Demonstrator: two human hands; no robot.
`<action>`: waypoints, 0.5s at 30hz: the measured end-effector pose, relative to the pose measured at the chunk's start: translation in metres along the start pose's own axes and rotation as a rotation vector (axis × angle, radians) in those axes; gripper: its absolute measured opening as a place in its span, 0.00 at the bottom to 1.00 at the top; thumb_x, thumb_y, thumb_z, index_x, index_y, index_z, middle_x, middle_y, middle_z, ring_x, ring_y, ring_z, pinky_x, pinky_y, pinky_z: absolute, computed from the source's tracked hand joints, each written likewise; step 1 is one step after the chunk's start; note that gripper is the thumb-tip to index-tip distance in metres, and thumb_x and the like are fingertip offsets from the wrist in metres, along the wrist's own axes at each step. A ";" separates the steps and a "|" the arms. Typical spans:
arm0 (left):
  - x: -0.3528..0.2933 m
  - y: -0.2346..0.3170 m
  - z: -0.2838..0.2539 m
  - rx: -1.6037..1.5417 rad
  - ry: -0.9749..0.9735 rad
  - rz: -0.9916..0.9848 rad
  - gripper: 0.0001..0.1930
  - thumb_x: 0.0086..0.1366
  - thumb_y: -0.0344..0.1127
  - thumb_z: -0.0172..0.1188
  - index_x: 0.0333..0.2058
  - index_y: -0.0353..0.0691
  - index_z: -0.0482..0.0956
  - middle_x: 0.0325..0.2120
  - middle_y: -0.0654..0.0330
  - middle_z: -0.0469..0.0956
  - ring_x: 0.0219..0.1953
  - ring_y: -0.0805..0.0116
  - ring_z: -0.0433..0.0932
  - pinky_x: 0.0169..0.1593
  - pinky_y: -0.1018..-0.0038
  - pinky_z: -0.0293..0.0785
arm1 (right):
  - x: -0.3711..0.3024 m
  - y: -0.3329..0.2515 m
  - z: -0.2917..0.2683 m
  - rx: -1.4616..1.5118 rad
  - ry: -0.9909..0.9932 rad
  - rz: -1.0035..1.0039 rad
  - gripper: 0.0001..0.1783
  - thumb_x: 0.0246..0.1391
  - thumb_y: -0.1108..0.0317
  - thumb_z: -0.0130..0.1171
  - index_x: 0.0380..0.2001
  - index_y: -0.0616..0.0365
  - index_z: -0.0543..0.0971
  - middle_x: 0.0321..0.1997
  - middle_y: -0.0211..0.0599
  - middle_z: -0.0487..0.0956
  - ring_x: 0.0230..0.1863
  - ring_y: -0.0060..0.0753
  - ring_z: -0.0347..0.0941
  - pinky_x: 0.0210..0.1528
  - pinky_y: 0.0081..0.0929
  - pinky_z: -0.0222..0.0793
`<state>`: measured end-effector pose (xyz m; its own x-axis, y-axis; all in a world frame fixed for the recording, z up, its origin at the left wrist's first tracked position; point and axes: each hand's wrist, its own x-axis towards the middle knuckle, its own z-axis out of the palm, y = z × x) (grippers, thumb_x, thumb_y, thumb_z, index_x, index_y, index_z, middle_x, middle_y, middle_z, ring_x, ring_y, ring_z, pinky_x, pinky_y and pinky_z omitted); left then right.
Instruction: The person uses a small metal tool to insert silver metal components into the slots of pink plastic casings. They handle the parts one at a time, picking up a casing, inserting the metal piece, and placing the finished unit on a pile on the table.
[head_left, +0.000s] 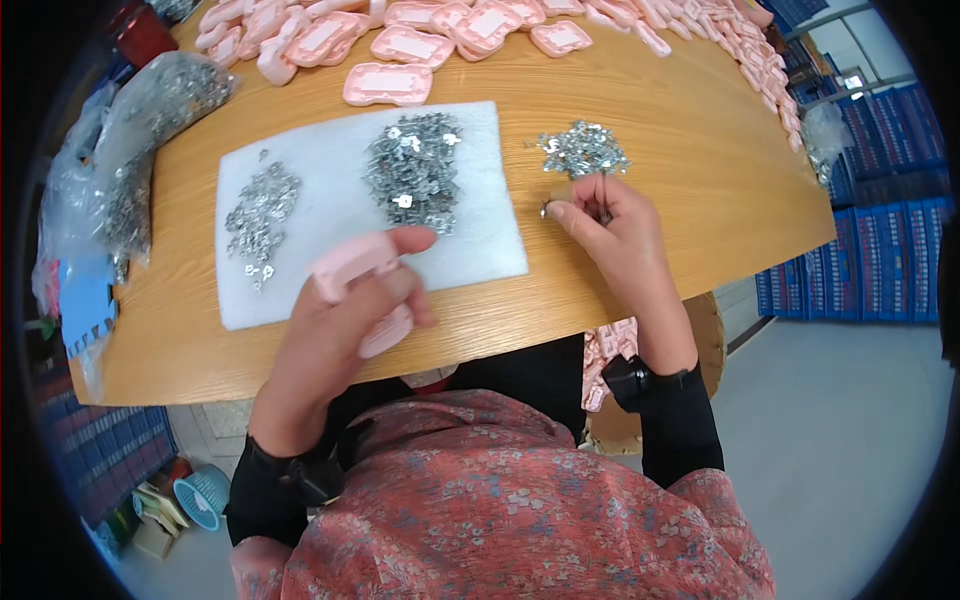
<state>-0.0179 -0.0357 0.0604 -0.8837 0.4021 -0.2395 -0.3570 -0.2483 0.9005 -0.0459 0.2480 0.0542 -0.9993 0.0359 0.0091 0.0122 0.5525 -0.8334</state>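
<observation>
At a curved wooden worktable (690, 200), seen from the head camera, a person works with both hands before a white mat (335, 170). The left hand (335, 325), over the mat's near edge, has its fingers curled around a pink plastic casing (350, 262), slightly blurred. Just off the mat's right edge, the right hand (630, 235) pinches a small shiny piece (545, 209) between fingertips. Small metal parts lie in a dense heap (415, 175) toward the mat's far right corner, a looser pile (262, 215) near its left edge and a third cluster (585, 145) on bare wood beyond the right hand. Pink shells (410, 45) crowd the table's far edge; clear plastic bags (165, 105) slump at its left. Around the room, blue stacks (860, 260) rise from a grey floor (840, 420), their markings too small to read; a turquoise basket (203, 495) stands below the table's near left corner, and a cardboard box (710, 345) sits beneath its near edge.
</observation>
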 end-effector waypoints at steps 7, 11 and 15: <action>0.021 0.001 0.027 -0.163 -0.052 -0.099 0.23 0.62 0.28 0.63 0.55 0.32 0.72 0.34 0.61 0.79 0.35 0.72 0.79 0.40 0.77 0.75 | -0.023 -0.050 0.015 0.041 -0.152 -0.266 0.08 0.49 0.74 0.68 0.31 0.62 0.78 0.25 0.32 0.74 0.24 0.23 0.68 0.28 0.22 0.65; 0.020 -0.003 0.025 -0.152 -0.068 -0.081 0.23 0.61 0.28 0.63 0.55 0.33 0.73 0.35 0.61 0.79 0.36 0.72 0.79 0.42 0.77 0.76 | -0.029 -0.058 0.021 -0.004 -0.192 -0.386 0.07 0.48 0.75 0.67 0.32 0.61 0.79 0.26 0.37 0.76 0.26 0.30 0.74 0.28 0.26 0.69; 0.016 -0.009 0.021 -0.134 -0.035 -0.089 0.23 0.60 0.27 0.64 0.55 0.33 0.73 0.37 0.62 0.78 0.37 0.72 0.79 0.43 0.77 0.76 | -0.030 -0.062 0.026 -0.073 -0.170 -0.426 0.07 0.49 0.75 0.66 0.32 0.61 0.79 0.28 0.38 0.77 0.27 0.34 0.76 0.29 0.28 0.71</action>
<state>-0.0223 -0.0082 0.0559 -0.8367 0.4575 -0.3011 -0.4726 -0.3252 0.8191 -0.0177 0.1910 0.0918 -0.9074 -0.3405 0.2466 -0.4042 0.5458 -0.7339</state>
